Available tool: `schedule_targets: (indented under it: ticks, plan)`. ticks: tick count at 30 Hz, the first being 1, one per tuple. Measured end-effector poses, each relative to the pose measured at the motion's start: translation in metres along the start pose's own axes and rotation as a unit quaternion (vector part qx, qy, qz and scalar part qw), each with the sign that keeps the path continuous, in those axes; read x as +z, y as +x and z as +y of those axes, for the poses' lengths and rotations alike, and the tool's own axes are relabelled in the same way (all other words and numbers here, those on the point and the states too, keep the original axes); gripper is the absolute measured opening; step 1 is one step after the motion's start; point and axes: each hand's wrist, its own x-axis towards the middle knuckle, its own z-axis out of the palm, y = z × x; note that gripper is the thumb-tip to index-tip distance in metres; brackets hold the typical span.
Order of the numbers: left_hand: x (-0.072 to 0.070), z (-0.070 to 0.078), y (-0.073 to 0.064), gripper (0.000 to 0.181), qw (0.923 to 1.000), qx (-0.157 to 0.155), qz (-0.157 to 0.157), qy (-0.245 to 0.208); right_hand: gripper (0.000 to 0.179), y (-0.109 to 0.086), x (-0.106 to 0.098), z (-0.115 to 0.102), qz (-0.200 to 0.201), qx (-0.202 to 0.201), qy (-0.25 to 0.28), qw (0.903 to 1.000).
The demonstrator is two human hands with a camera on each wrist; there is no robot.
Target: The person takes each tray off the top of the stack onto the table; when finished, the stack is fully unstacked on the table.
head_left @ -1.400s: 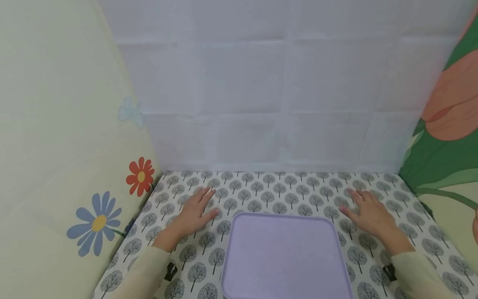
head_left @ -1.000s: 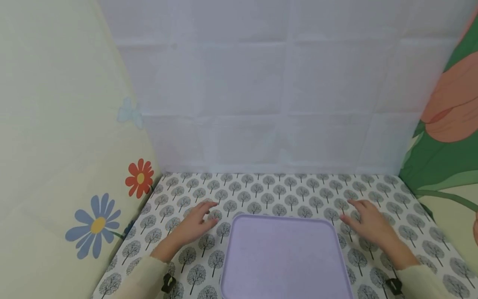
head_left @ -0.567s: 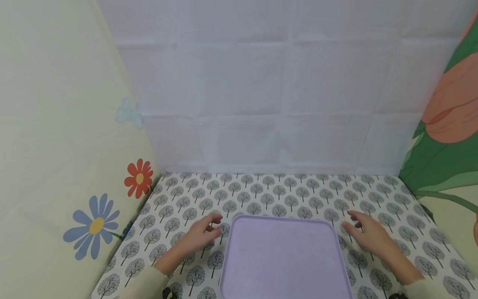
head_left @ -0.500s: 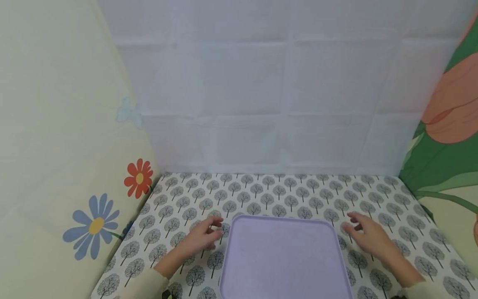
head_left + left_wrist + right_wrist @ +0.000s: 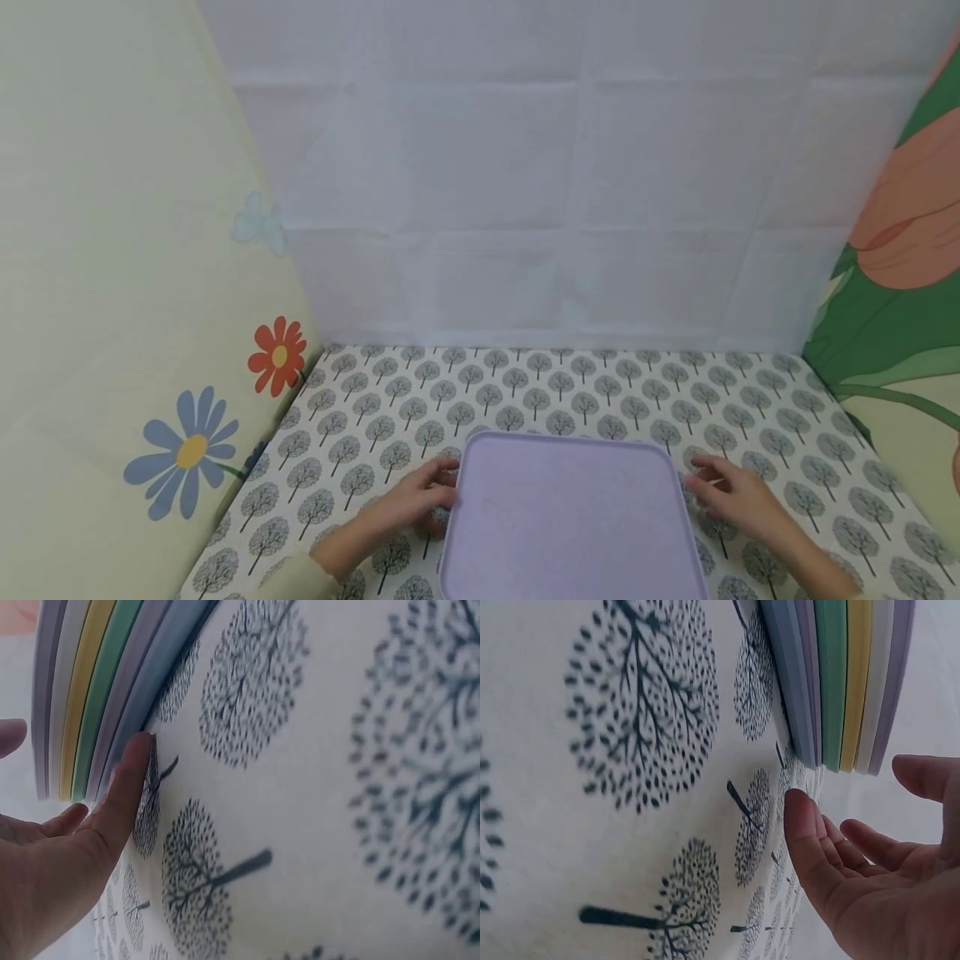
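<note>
A stack of rectangular trays lies on the tree-print cloth. Its top tray is lilac; the wrist views show white, yellow, green, purple and blue layers beneath. My left hand is at the stack's left side, fingers loosely bent and thumb toward the rim. In the left wrist view a fingertip lies close against the bottom of the stack; whether it touches I cannot tell. My right hand hovers just off the right side, relaxed, with a small gap to the trays in the right wrist view. Neither hand grips anything.
Patterned cloth with grey trees covers the table. A creased white sheet hangs behind it. A cream panel with painted flowers stands at left, and a green and coral floral panel at right.
Both hands have come back toward the person and lower, closer to the stack's sides, their spread fingers bending loosely. The trays have stayed in place.
</note>
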Motion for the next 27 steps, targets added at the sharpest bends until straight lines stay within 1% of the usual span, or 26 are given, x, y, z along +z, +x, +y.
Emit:
schedule_targets:
  ticks: [5,7,12,16,20,24,27]
  plan:
    - [0.005,0.000,-0.006,0.077,0.9999,0.012,-0.007,-0.006,0.076,-0.001,0.006,-0.003,-0.011,0.044,0.025,0.9986]
    - [0.006,-0.001,-0.007,0.077,0.9997,0.013,-0.016,-0.011,0.075,-0.002,0.008,-0.003,-0.013,0.057,0.027,0.9979]
    - [0.008,-0.005,-0.009,0.077,0.9991,0.003,-0.032,-0.029,0.067,-0.007,0.014,-0.004,-0.027,0.070,0.058,0.9954]
    - [0.008,-0.007,-0.009,0.078,0.9986,0.000,-0.034,-0.042,0.067,-0.012,0.018,-0.006,-0.040,0.081,0.095,0.9913]
    - [0.009,-0.006,-0.009,0.078,0.9981,0.000,-0.036,-0.051,0.062,-0.017,0.024,-0.008,-0.036,0.082,0.121,0.9885]
    - [0.009,-0.006,-0.010,0.080,0.9975,0.003,-0.041,-0.058,0.061,-0.018,0.027,-0.009,-0.024,0.087,0.122,0.9884]
    - [0.008,-0.006,-0.010,0.081,0.9972,0.004,-0.044,-0.061,0.061,-0.017,0.030,-0.009,-0.017,0.090,0.112,0.9896]
